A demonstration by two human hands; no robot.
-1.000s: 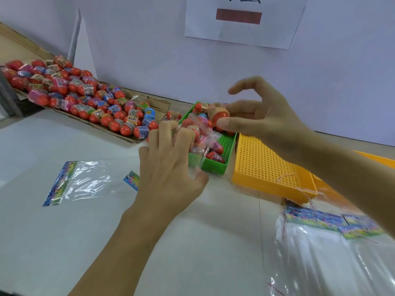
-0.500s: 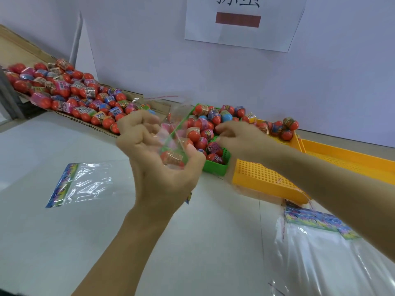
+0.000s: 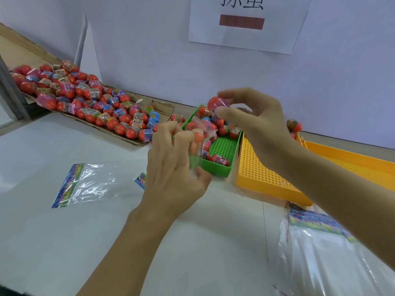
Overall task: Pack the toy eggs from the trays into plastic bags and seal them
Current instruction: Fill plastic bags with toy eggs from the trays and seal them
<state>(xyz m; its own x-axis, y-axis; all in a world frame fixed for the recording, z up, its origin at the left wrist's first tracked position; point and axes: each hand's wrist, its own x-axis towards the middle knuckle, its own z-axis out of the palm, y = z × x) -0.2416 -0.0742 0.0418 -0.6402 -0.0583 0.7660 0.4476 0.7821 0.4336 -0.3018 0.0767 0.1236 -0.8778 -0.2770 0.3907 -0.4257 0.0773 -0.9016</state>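
My left hand [image 3: 175, 167] grips a small clear plastic bag [image 3: 202, 135] by its open mouth, just in front of the green tray [image 3: 222, 169]. At least one toy egg shows inside the bag. My right hand [image 3: 254, 122] pinches a red toy egg [image 3: 214, 102] between thumb and fingers, a little above the bag and the tray. More red eggs with coloured wrappers [image 3: 220, 160] lie in the green tray.
A cardboard tray [image 3: 132, 142] heaped with eggs runs along the wall at the left. Yellow perforated trays [image 3: 263, 178] sit right of the green one. An empty bag [image 3: 94, 182] lies flat on the table at left; a stack of bags [image 3: 320, 253] lies at lower right.
My right hand has lifted out of the green tray with a red egg and now holds it above the bag. My left hand has lowered the bag towards the tray.
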